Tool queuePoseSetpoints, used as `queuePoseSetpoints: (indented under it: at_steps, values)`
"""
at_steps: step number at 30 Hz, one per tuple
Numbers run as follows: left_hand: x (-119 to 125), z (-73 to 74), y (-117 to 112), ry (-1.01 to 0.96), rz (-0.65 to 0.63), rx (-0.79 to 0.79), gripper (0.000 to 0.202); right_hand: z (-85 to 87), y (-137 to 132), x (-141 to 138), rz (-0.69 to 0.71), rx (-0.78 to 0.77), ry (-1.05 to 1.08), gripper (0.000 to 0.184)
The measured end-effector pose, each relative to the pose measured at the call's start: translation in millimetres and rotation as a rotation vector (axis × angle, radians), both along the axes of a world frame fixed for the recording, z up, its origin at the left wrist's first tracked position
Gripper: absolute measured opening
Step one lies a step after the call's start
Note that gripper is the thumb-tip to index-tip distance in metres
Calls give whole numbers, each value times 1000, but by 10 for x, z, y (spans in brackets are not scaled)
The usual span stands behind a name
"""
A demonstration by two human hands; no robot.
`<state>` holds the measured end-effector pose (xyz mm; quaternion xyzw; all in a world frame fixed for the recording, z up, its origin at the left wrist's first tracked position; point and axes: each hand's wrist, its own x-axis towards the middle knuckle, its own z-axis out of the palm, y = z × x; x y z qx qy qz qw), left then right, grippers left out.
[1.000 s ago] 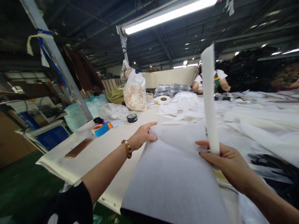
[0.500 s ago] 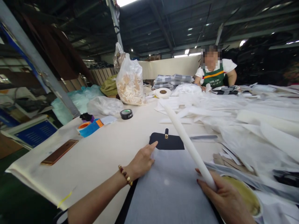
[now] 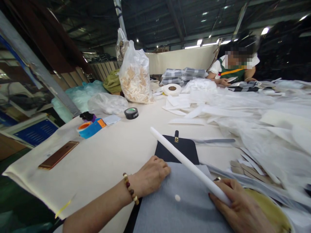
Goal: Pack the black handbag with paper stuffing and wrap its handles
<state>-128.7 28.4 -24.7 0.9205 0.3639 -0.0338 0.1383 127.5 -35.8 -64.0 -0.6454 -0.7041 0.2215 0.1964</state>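
My left hand (image 3: pixel 153 174), with a beaded bracelet on its wrist, has its fingers curled together at the upper left edge of a thin grey sheet (image 3: pixel 167 207). The fingertips are partly hidden, but they appear to pinch the sheet. A small white round spot shows on the sheet. My right hand (image 3: pixel 239 204) grips the lower end of a long white rod (image 3: pixel 179 155), foam-like, slanting up to the left. Behind the rod, a black flap (image 3: pixel 187 149) with a gold clasp (image 3: pixel 176 139) on a short strap sticks out past the sheet's top edge.
On the left are a phone (image 3: pixel 59 155), blue tape (image 3: pixel 91 128) and black tape (image 3: pixel 131 113). A bag of scraps (image 3: pixel 134 77) and a white roll (image 3: pixel 172 89) stand farther back. White sheets (image 3: pixel 255 119) cover the right, near a yellowish tin (image 3: pixel 269 210). Across sits a co-worker (image 3: pixel 233 71).
The rod's far end has swung left and lower across the black flap. My left hand has gone from a pointing finger at the flap to curled fingers on the sheet; more flap shows.
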Motion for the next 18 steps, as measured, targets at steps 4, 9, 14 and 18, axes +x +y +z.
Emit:
queuePoseSetpoints:
  at_steps: [4, 9, 14, 18]
  values:
    - [1, -36, 10, -22, 62, -103, 30, 206, 175, -78, 107, -10, 14, 28]
    - [-13, -95, 7, 14, 78, -111, 14, 343, 550, -305, 362, -105, 67, 33]
    - [-53, -104, 0, 26, 44, -100, 16, 193, 633, -269, 407, -277, 84, 33]
    - [-54, -39, 12, -23, 17, -151, 14, 57, 521, -117, 379, -331, 133, 31]
